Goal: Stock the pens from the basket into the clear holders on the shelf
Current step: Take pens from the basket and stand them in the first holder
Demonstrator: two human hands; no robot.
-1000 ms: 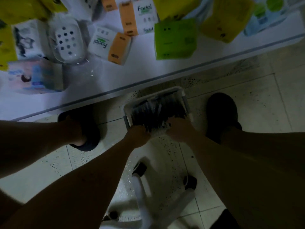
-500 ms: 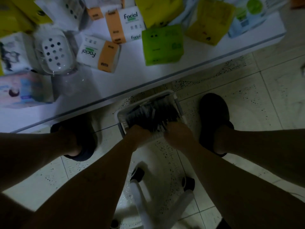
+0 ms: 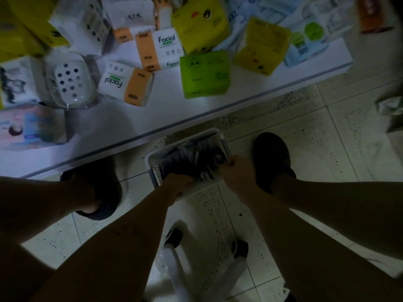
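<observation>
A white perforated basket (image 3: 152, 168) stands on the tiled floor between my feet, filled with several dark pens (image 3: 194, 156). My left hand (image 3: 178, 184) reaches into its near side, fingers curled down among the pens. At the basket's right side my right hand (image 3: 236, 171) has its fingers curled around pens. The scene is dim, so the exact grip is hard to make out. No clear pen holder shows in this view.
A low white shelf (image 3: 239, 92) runs across the top, holding tissue packs, a green pack (image 3: 205, 74), yellow packs and a white soap dish (image 3: 69, 81). My dark shoes (image 3: 271, 158) flank the basket. A white stool base with castors (image 3: 181, 258) sits below my arms.
The view has shifted slightly, with the basket a little lower and to the left. My right hand has moved up along the basket's right side. My left hand stays among the pens.
</observation>
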